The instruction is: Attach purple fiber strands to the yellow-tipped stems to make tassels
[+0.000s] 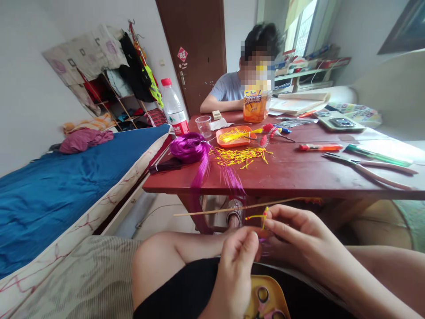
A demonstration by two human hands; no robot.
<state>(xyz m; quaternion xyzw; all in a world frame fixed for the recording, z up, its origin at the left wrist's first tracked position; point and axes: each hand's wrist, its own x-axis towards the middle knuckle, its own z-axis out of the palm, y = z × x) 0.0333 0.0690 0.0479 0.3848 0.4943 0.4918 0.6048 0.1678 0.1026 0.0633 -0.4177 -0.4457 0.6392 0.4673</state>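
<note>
My right hand (295,235) pinches a thin wooden stick (212,211) that runs out to the left, level with the table's front edge; short yellow strands (257,216) stick out at its fingertips. My left hand (237,254) is closed just below it, fingers pressed onto purple thread (264,246) near the stick's held end. Both hands work over my lap. A bundle of purple thread (192,148) lies on the red table (299,177) and hangs over its edge (229,177) toward my hands.
Yellow strands (242,155) lie loose on the table and in an orange tray (234,136). Pliers (368,168), a cutter (320,147), a plastic cup (203,126) and a water bottle (174,108) stand around. A person (232,84) sits across. A bed (66,186) lies left. Scissors (264,301) rest in a yellow tray on my lap.
</note>
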